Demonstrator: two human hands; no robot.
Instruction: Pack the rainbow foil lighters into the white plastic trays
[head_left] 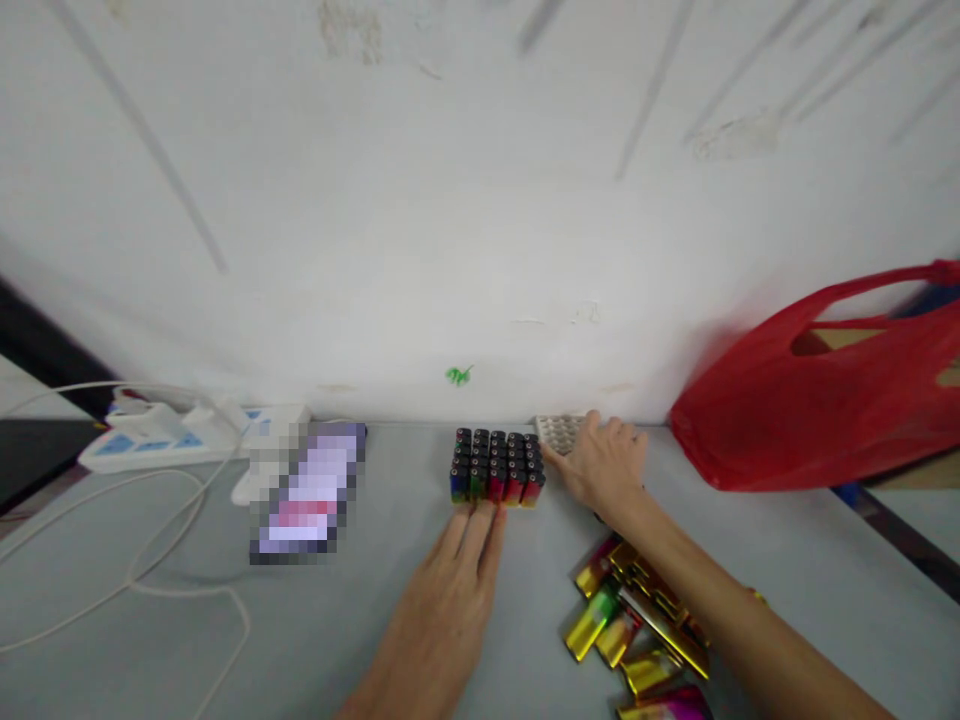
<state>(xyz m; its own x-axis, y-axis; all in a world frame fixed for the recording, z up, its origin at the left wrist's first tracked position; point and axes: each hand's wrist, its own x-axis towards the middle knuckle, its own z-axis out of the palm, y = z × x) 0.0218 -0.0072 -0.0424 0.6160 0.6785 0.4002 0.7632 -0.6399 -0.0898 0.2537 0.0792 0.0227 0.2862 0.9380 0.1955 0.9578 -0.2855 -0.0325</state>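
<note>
A block of several upright lighters point(495, 466) with black tops and coloured bodies stands on the grey table near the wall. My left hand point(450, 590) lies flat with fingers stretched out, its fingertips touching the block's near side. My right hand point(600, 462) rests to the right of the block, on a pale perforated tray point(559, 432) by the wall; its fingers are partly curled over the tray's edge. Under my right forearm lies a loose heap of shiny gold, green and pink lighters point(637, 625).
A red plastic bag point(817, 400) sits at the right against the wall. At the left are a white power strip point(172, 435) with white cables point(150, 560) and a blurred-out flat object point(307, 490). The white wall point(480, 200) rises right behind the table.
</note>
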